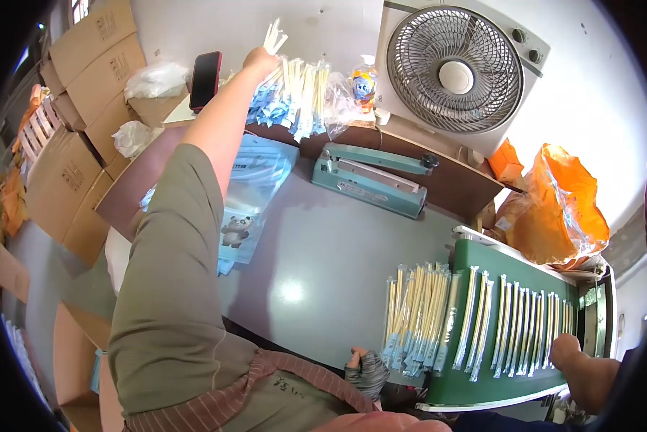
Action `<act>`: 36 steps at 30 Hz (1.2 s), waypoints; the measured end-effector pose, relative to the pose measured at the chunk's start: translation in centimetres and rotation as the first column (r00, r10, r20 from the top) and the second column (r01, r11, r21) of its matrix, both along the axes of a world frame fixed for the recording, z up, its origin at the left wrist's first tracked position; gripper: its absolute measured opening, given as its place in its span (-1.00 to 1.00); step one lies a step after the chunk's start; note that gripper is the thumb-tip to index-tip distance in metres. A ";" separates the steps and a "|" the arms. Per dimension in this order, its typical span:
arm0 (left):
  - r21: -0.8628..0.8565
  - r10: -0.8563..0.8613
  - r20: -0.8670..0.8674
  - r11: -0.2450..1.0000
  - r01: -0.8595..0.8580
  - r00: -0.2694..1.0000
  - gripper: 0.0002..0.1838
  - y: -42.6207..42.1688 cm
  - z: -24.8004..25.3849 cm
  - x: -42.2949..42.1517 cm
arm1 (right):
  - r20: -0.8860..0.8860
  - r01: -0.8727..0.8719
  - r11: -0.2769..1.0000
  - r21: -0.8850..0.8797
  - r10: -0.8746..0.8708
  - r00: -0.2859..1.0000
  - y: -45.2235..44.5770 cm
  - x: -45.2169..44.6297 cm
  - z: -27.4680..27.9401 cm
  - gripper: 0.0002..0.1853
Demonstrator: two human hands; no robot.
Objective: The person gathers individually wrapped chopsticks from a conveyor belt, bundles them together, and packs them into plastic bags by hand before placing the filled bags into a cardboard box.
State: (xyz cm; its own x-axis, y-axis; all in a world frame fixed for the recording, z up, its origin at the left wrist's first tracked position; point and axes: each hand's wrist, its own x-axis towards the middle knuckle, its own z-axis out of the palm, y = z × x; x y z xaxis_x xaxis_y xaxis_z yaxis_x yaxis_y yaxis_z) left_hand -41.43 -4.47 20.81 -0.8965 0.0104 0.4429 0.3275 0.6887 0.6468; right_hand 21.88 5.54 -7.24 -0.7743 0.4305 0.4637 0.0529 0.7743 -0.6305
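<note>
My left arm reaches to the back ledge, where my left hand (261, 62) is closed around a bunch of wrapped chopsticks (273, 37), pale ends up. Right beside it, a pile of chopsticks in clear and blue wrappers (287, 97) lies on the ledge. Low at the table's near edge is my right hand (367, 372), in a grey striped fingerless glove. Its fingers are curled and nothing shows in them. To its right, a cluster of wrapped chopsticks (421, 313) lies where the grey table (302, 266) meets the green conveyor belt (474, 252).
Several wrapped chopsticks (518, 327) lie spaced along the belt, near another person's hand (568, 351). A green heat sealer (370, 180) and blue panda-print bags (248, 194) are on the table. Behind stand a phone (205, 81), bottle (364, 83), fan (455, 72) and orange bag (564, 209); cartons (68, 180) are left.
</note>
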 end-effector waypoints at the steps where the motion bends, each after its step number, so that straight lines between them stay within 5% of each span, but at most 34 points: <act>1: 0.005 0.000 0.000 1.000 0.000 1.000 -0.62 -0.2 0.3 0.5 | 0.004 0.006 1.000 -0.023 -0.006 1.000 0.0 0.0 0.2 -0.87; 3: 0.052 -0.043 0.017 0.998 0.042 0.999 -0.56 -0.5 1.3 1.5 | 0.002 -0.004 1.000 -0.028 0.005 1.000 -0.2 -0.2 0.8 -0.88; 4: 0.289 -0.200 0.004 0.938 0.190 0.980 -0.56 -0.1 1.9 4.4 | 0.001 -0.010 0.999 -0.040 0.010 1.000 -0.2 -0.1 1.2 -0.89; 5: 0.503 -0.345 -0.043 0.803 0.318 0.938 -0.55 0.2 2.2 8.6 | 0.003 -0.005 0.999 -0.039 0.006 1.000 -0.2 -0.1 1.2 -0.89; 7: 0.618 -0.638 -0.125 0.549 0.563 0.760 -0.58 0.4 0.6 16.6 | -0.001 -0.017 0.989 -0.147 0.018 1.000 -0.2 -0.3 0.8 -0.85; 8: 0.691 -0.730 -0.097 0.441 0.573 0.677 -0.65 0.3 -1.0 23.4 | -0.118 -0.106 0.853 -0.511 0.052 0.992 -0.6 -0.8 1.6 -0.79; 9: 0.738 -0.831 0.084 0.423 0.526 0.551 -0.68 -0.4 -3.6 29.2 | -0.238 -0.206 0.583 -0.786 0.022 0.971 -1.0 -1.6 2.9 -0.73; 10: 0.853 -0.961 0.028 0.166 0.495 0.274 -0.74 -0.5 -7.6 34.2 | -0.293 -0.292 0.454 -0.842 0.069 0.954 -1.3 -2.6 6.0 -0.57; 11: 0.810 -0.945 0.263 0.325 0.488 0.193 -0.80 -1.3 -11.5 39.3 | -0.353 -0.360 0.311 -0.880 0.080 0.932 -1.3 -3.8 9.5 -0.40; 12: 0.835 -0.937 0.345 0.331 0.439 0.050 -0.79 -2.1 -15.9 44.2 | -0.513 -0.520 0.094 -0.849 0.086 0.854 -1.5 -4.4 11.3 -0.29; 15: 0.943 -0.840 0.332 0.291 0.161 -0.429 -0.64 -5.3 -21.1 52.3 | -0.260 -0.225 -0.175 -0.958 0.216 0.941 0.1 -5.0 10.7 -0.49; 16: 0.944 -0.813 0.330 0.285 0.166 -0.479 -0.64 -6.1 -21.2 52.2 | -0.245 -0.210 -0.191 -0.959 0.182 0.952 -0.7 -4.4 8.4 -0.53; 18: 0.576 -0.644 0.746 0.496 0.650 -0.169 -0.56 -9.0 -21.4 51.0 | -0.219 -0.183 -0.205 -0.961 0.167 0.961 -2.7 -2.6 7.5 -0.57; 20: 0.828 -0.839 0.525 0.466 0.314 -0.141 -0.52 -9.9 -22.0 48.7 | -0.051 -0.019 -0.181 -0.983 0.175 0.983 -5.6 -0.5 9.8 -0.59; 21: 0.819 -0.845 0.527 0.477 0.319 -0.088 -0.46 -9.5 -21.6 48.7 | -0.172 -0.120 -0.235 -0.964 0.214 0.962 -7.4 0.5 11.5 -0.56; 23: 0.884 -0.882 0.424 0.353 0.307 -0.208 -0.48 -6.7 -20.4 50.0 | -0.156 -0.037 -0.265 -0.964 0.446 0.881 -8.8 2.8 9.9 -0.50; 26: 0.934 -0.882 0.352 0.309 0.177 -0.313 -0.56 -5.4 -19.2 52.5 | -0.218 -0.043 -0.327 -0.944 0.520 0.826 -9.5 5.4 5.6 -0.43; 29: 0.937 -0.865 0.350 0.328 0.124 -0.359 -0.62 -5.7 -19.2 56.3 | -0.164 0.005 -0.290 -0.957 0.556 0.815 -9.9 9.0 7.0 -0.36; 30: 0.928 -0.864 0.371 0.340 0.150 -0.341 -0.59 -5.9 -19.1 57.7 | -0.085 -0.133 0.042 -0.990 0.573 0.815 -10.1 10.1 5.9 -0.38; 32: 0.943 -0.775 0.331 0.288 0.166 -0.538 -0.62 -7.2 -18.9 59.4 | -0.077 -0.118 0.033 -0.993 0.577 0.813 -9.0 13.1 5.1 -0.47; 36: 0.936 -0.696 0.335 0.165 0.312 -0.635 -0.64 -10.2 -19.5 61.5 | 0.419 -0.233 0.642 -0.730 0.691 0.590 -6.1 16.5 6.9 -0.46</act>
